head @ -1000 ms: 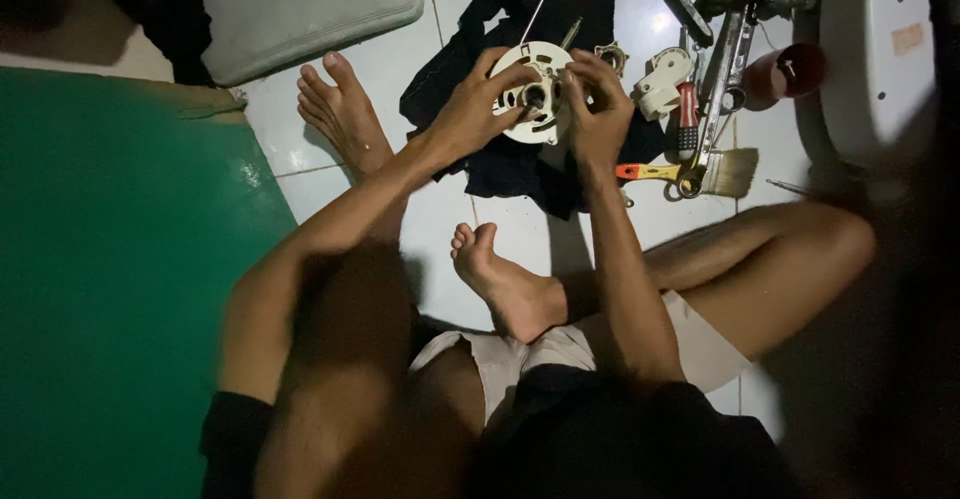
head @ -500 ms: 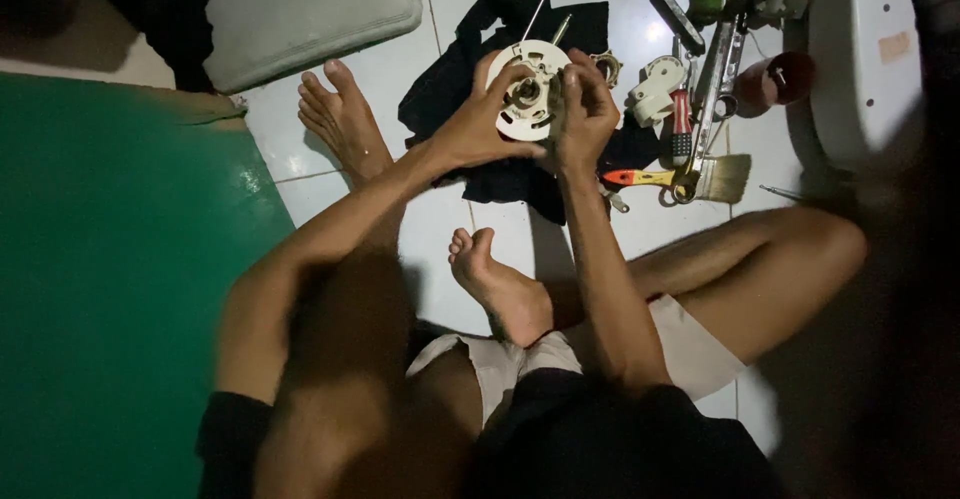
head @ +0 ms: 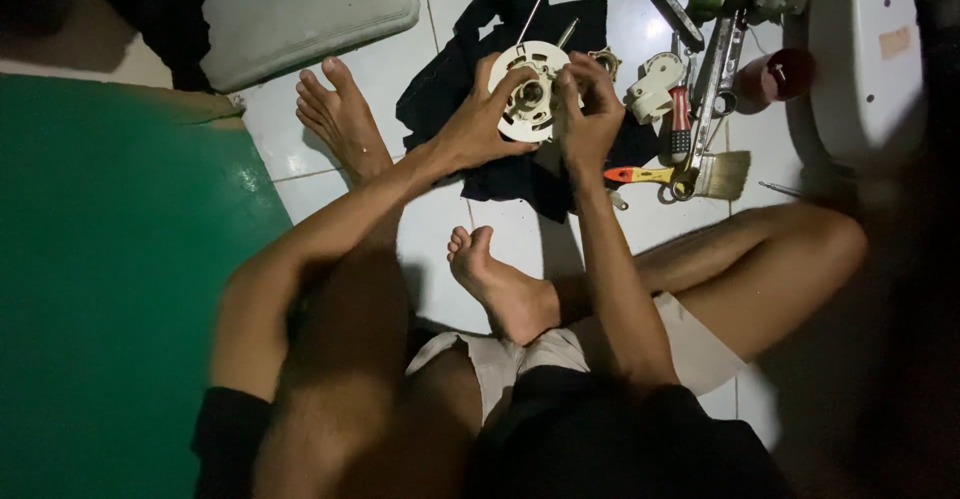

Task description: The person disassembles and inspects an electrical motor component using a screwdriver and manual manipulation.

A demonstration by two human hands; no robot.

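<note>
A round cream-white plastic motor housing (head: 530, 94), its dark centre hub facing up, sits upper middle of the frame, tilted slightly over a black cloth (head: 520, 174).

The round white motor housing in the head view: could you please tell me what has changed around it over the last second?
Little changed. The right hand shifted slightly, its fingers now bunched over the right side of the round white motor housing. The left hand still grips the housing's left edge. The black cloth, paintbrush and other tools on the tiled floor lie as before.
</note>
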